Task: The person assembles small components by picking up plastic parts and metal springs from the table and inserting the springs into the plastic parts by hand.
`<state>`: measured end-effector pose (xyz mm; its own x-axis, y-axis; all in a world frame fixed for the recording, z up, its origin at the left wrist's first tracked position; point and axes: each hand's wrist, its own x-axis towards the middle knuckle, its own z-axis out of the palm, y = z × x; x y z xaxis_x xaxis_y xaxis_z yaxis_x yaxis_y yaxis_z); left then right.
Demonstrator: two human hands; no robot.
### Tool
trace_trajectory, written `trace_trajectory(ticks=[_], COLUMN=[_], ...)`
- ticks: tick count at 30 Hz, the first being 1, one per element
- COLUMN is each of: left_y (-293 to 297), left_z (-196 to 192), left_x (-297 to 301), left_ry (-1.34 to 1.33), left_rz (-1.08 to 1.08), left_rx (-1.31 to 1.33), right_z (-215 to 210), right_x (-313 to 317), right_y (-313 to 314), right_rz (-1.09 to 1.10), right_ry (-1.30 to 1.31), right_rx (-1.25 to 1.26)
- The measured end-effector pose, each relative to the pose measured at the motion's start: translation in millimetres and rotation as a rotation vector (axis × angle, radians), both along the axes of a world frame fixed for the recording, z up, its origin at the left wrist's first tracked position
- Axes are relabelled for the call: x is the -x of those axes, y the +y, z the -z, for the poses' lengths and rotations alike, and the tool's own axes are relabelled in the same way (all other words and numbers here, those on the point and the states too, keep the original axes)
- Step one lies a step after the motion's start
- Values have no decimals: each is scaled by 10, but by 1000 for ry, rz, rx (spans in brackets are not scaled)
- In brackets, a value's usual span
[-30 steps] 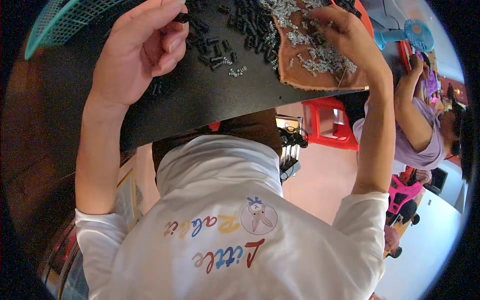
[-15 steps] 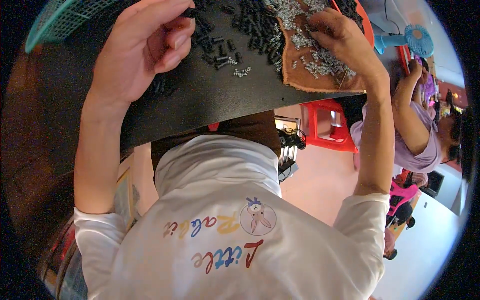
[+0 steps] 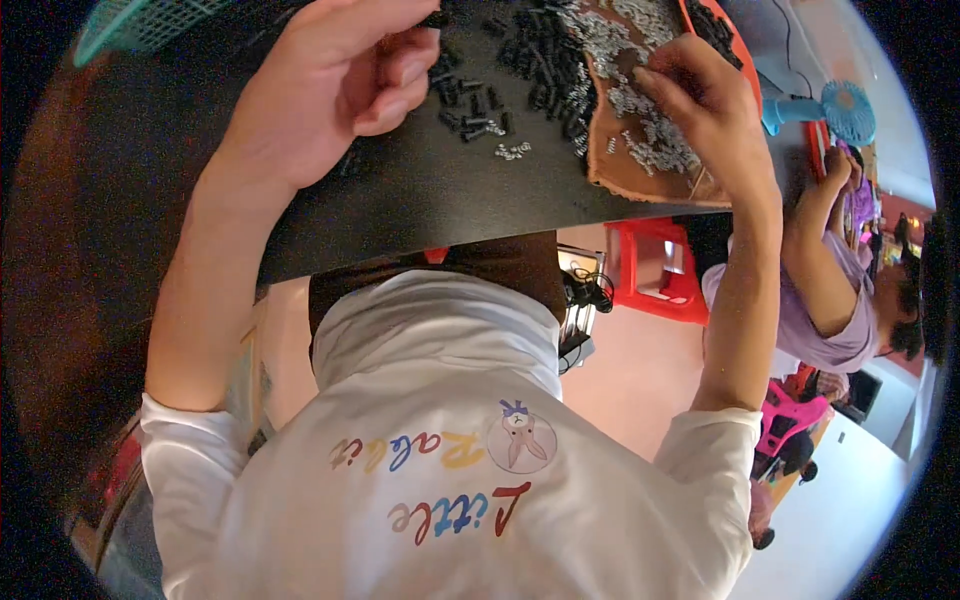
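My left hand (image 3: 345, 95) is raised over the left part of the dark table (image 3: 420, 210). Its thumb and fingers close on a small black part (image 3: 434, 18), only partly visible at the top edge. My right hand (image 3: 715, 105) hangs over a brown cloth (image 3: 612, 178) strewn with small silver metal pieces (image 3: 660, 145), which look like springs. Thumb and forefinger there are pinched together; whatever sits between them is too small to make out. Between the hands lie many short black cylindrical parts (image 3: 535, 65) and a little cluster of silver pieces (image 3: 512, 151).
A green plastic basket (image 3: 140, 25) stands at the far left. On the right are an orange-rimmed container (image 3: 740, 45) with dark contents and a blue fan (image 3: 848, 110). Below the table edge is a red stool (image 3: 655, 270). Another person (image 3: 830, 270) sits at the right.
The view has shifted slightly, so the table things appear lower and further right. My left hand has moved a little rightward, still with the black part. The right hand's fingers have drawn into a pinch.
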<state>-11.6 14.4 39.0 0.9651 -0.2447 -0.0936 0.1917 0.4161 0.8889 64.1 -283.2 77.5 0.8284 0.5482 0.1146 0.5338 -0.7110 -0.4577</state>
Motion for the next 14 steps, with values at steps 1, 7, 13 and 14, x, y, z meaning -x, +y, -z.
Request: trace_trajectory(ticks=[1, 7, 13, 14], left_y=[7, 64, 136, 168], left_z=[8, -134, -97, -113], left_x=[-3, 42, 70, 67], left_ry=[2, 230, 234, 231], left_rz=[-8, -57, 19, 7], left_rx=[-6, 173, 243, 245], right_z=[-35, -407, -443, -459], right_x=[65, 478, 496, 484], right_y=[111, 1041, 1334, 1348], right_rz=[-8, -17, -263, -260], right_ry=[2, 230, -57, -96], right_rx=[-6, -223, -183, -149])
